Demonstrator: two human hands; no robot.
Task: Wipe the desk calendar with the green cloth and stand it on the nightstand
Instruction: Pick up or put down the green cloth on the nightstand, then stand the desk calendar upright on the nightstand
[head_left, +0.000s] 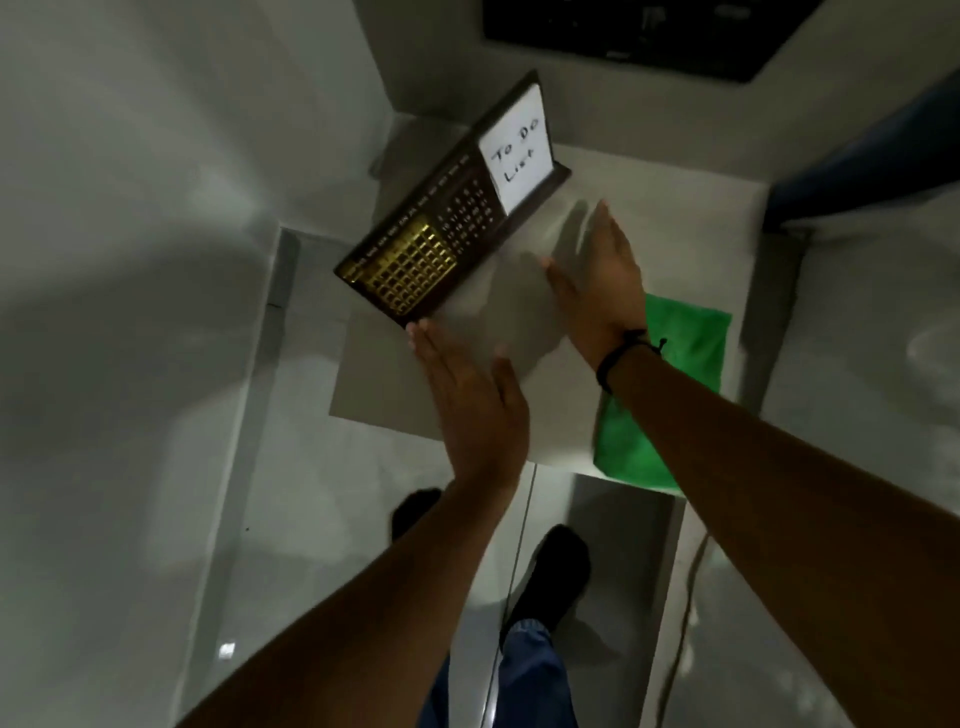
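The desk calendar (452, 202) stands upright on the nightstand (649, 218), its face with the gold grid and the white "To Do List" card turned toward the person, which looks like the display position the task asks for. Both hands are flat and wide with nothing in them. The left hand (467, 400) has its fingertips just at the calendar's near corner, whether touching or just clear I cannot tell; the right hand (597, 280) hovers in front of the calendar, near its base but apart from it. I judge they flank it to steady it or check that it stays up. The green cloth (680, 364) lies on the nightstand, to the right of the calendar and partly under the right forearm, set aside.
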